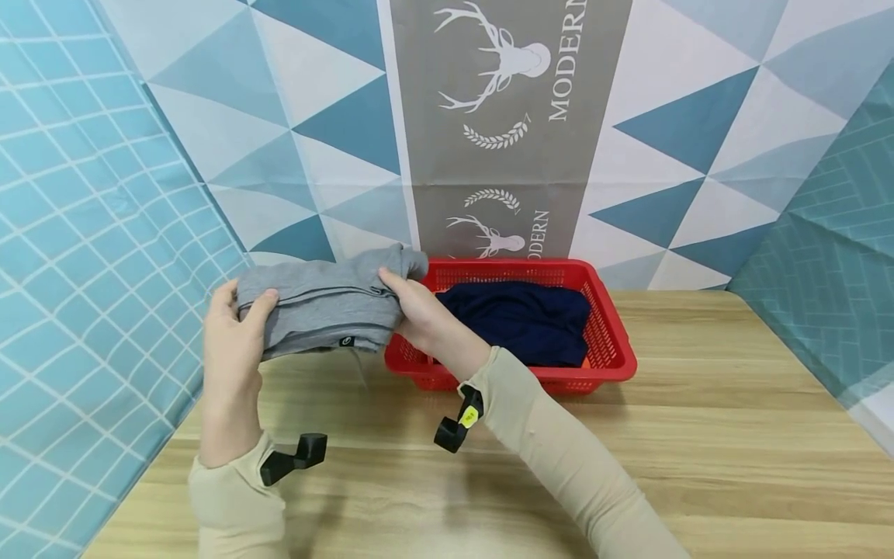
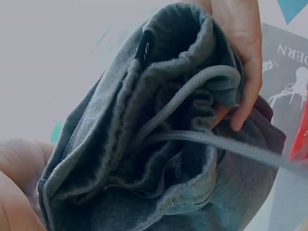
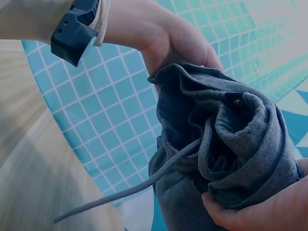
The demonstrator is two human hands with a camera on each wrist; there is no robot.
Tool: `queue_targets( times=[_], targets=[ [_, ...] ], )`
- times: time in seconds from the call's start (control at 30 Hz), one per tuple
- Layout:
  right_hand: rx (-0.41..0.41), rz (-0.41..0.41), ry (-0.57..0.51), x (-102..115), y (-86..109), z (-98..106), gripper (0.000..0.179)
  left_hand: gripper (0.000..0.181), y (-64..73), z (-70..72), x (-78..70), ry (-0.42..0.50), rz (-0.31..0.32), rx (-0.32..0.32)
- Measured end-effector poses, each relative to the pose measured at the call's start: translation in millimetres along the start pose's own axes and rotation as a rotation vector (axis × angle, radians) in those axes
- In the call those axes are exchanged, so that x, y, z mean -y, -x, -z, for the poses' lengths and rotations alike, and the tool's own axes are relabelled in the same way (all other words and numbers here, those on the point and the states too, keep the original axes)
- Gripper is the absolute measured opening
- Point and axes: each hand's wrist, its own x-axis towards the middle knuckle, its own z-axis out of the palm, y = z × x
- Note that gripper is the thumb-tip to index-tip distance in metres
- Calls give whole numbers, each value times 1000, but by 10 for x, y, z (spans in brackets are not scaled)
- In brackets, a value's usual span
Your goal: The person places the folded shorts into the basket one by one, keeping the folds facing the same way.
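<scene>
A folded bundle of grey drawstring pants (image 1: 324,299) is held up above the table, left of the basket. My left hand (image 1: 233,334) grips its left end, thumb on top and fingers underneath. At the other end my right hand (image 1: 422,310) pinches the cloth, its thumb lying over the fold. Both wrist views look into the gathered waistband (image 2: 192,57), where a small black tag (image 3: 237,102) is sewn. A grey drawstring (image 3: 130,190) hangs loose from it. The fingers beneath the cloth are partly hidden.
A red plastic basket (image 1: 615,341) stands against the back wall, with a folded navy garment (image 1: 524,322) inside. Something orange (image 1: 585,362) shows at its edge. The wooden table (image 1: 698,435) meets a blue tiled-pattern wall (image 1: 91,256) on the left.
</scene>
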Motion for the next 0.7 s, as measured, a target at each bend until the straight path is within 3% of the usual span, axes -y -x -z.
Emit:
queue_targets(
  times=[0.3,0.7],
  targets=[
    [-67,-3,-43,73,27,179,30,47,9,-240,33,-32,-53,-11],
    [-118,45,-56,238,151,411,38,46,44,-556,14,13,-141,73]
  ],
)
